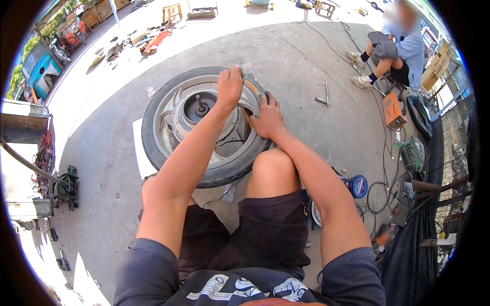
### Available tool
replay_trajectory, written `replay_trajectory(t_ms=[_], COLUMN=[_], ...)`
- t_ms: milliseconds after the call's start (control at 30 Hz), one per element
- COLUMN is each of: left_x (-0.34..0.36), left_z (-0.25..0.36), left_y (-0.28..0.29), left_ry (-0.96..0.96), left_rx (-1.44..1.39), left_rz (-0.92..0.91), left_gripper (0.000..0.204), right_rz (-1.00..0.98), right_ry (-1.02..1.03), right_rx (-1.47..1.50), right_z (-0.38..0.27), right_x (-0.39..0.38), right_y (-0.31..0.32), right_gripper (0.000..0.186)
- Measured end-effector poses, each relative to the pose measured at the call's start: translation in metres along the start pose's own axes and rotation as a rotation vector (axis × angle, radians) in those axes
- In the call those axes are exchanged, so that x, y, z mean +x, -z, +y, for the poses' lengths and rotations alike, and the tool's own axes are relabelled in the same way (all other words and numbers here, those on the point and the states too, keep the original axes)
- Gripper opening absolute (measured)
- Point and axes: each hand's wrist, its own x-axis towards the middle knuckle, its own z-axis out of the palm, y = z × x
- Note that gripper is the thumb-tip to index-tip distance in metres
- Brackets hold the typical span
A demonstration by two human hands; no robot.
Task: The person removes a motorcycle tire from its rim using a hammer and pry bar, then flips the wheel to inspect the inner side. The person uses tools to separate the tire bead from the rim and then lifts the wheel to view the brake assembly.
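A spoked motor wheel with a black tyre [228, 178] lies flat on the ground in front of my knees, its axle [199, 104] pointing up. My left hand [230, 86] is closed at the tyre's far right edge; whatever it grips is hidden under the fingers. Just nearer to me, my right hand [268, 117] holds the tyre's right side, with fingers bent over the rubber and thumb toward the rim. A brownish-orange strip [252, 87] shows along the rim between the hands; I cannot tell what it is.
A T-shaped wrench [323, 95] lies right of the wheel. Farther right are an orange box-shaped machine [394, 110], cables and a seated person [406, 48]. A blue-lidded tin [357, 186] stands by my right forearm. White sheet [144, 150] lies under the wheel's left side.
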Motion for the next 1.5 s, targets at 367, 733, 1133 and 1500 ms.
replay_trajectory(t_ms=[367,733,1133,1500], left_x=[0.012,0.0,-0.008,0.016], left_z=[0.002,-0.003,-0.004,-0.027], left_y=[0.008,0.015,-0.014,-0.008], left_ry=[0.129,0.074,-0.118,-0.092], left_rx=[-0.297,-0.261,0.102,0.059], left_rz=[-0.247,-0.193,0.225,0.132], left_gripper=[0.037,0.03,0.04,0.045], right_rz=[0.009,0.015,-0.016,0.017], right_ry=[0.015,0.013,-0.015,0.009], right_rx=[-0.004,-0.007,0.018,0.013], right_z=[0.004,0.001,-0.001,0.001], right_x=[0.001,0.002,0.001,0.0], right_y=[-0.003,-0.005,-0.002,-0.004], right_gripper=[0.083,0.083,0.084,0.082])
